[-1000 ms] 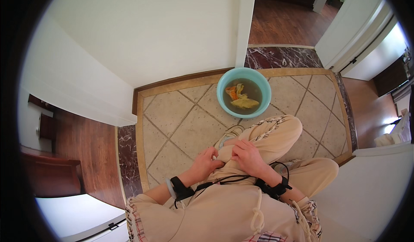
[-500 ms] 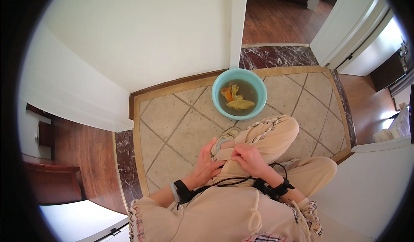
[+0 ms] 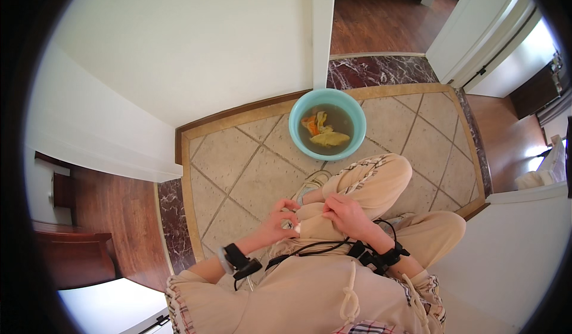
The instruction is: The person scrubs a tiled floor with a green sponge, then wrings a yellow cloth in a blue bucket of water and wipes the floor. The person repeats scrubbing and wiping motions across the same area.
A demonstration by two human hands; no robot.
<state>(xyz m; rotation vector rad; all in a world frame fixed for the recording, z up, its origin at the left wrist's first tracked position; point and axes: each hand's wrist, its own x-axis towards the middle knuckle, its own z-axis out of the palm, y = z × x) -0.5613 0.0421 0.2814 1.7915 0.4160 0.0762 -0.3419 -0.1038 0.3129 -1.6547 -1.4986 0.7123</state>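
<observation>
My left hand (image 3: 279,222) is curled beside the beige trouser leg (image 3: 322,224), its fingers bent toward the thumb. A small white thing (image 3: 297,228) shows at its fingertips; its kind is too small to make out. On the other side of that leg, my right hand (image 3: 347,215) pinches the beige cloth between thumb and fingers. Black straps with small dark devices circle both wrists, and a black cable (image 3: 316,249) runs across my lap. A light-coloured shoe (image 3: 312,185) is partly visible past the leg.
On the tiled floor (image 3: 238,161) ahead stands a light blue basin (image 3: 296,133) of murky water with yellow and orange cloths (image 3: 328,139) in it. White walls (image 3: 196,42) rise at left and ahead. Dark marble thresholds (image 3: 381,72) border wooden floors; a white door (image 3: 476,27) stands far right.
My left hand has drawn back slightly to the left from the trouser cloth, and the small white thing now shows at its fingertips. My right hand stays on the cloth. The view has shifted slightly.
</observation>
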